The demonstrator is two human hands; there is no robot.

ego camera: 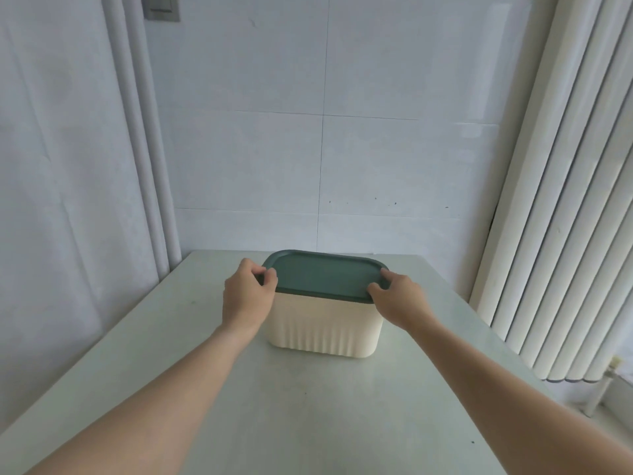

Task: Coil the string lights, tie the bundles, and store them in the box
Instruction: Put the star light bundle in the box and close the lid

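Cream box (pixel 323 323) with wavy sides, out on the far half of the pale table (pixel 260 423), close to the white wall. Green lid (pixel 325 274) flat on top of the box, shut or very nearly shut. Left hand (pixel 247 296) on the left end of the lid, fingers curled over the rim, thumb on top, holding it. Right hand (pixel 399 299) on the right front corner of the lid, fingers bent and pressing on the edge, thumb near the rim. Both hands closed around the lid, nothing else in them. No string lights anywhere: none on the table, none in either hand. No ties or bundles to see either. Inside of the box hidden by the lid, so no way to tell what is in there. Two guesses, then. Maybe all done, with the lights coiled, tied and tucked away, and the lid just going on. Or maybe only the start, with the lid about to come off. Bare table and no loose lights make the first guess seem more likely. Hard to be sure from this one look.
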